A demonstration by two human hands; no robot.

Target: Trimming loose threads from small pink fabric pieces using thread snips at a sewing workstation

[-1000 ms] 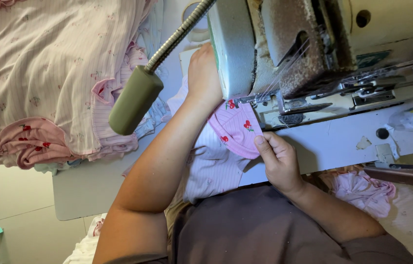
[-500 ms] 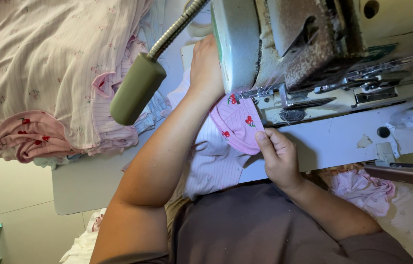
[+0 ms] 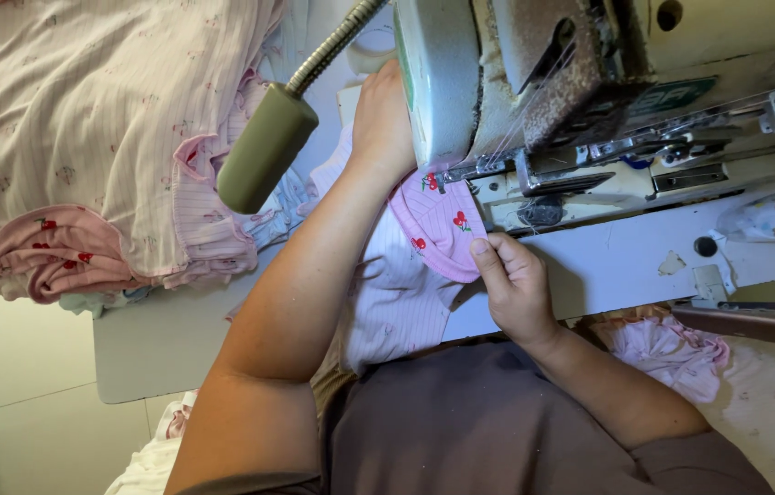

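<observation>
The right hand (image 3: 518,291) pinches the lower edge of a pink cherry-print fabric piece (image 3: 442,229), thumb and fingertips closed on the hem where it curves off the machine bed. The left hand (image 3: 386,119) lies flat on the cloth further up, pressed against the side of the sewing machine (image 3: 534,101); its fingers are partly hidden behind the machine body, so I cannot tell whether they grip the cloth or only rest on it (the palm at least is down on the fabric).

The pink piece sits between the two hands, its long axis running from the left hand down toward the right one. Its upper end lies under the metal presser area of the machine, just beside the left hand. Of the two, the left hand is nearer the needle zone, while the right hand holds the trailing end, apart from the foot.

Under the pink piece, toward the person's lap, hangs a pale pinstriped garment (image 3: 397,302). Beyond the left forearm, a green lamp head on a gooseneck (image 3: 266,147) hangs over the table, and further out from it lies a heap of striped and cherry-print garments (image 3: 94,156). Past the right wrist, a crumpled pink cloth (image 3: 667,348) lies low beside the table edge
</observation>
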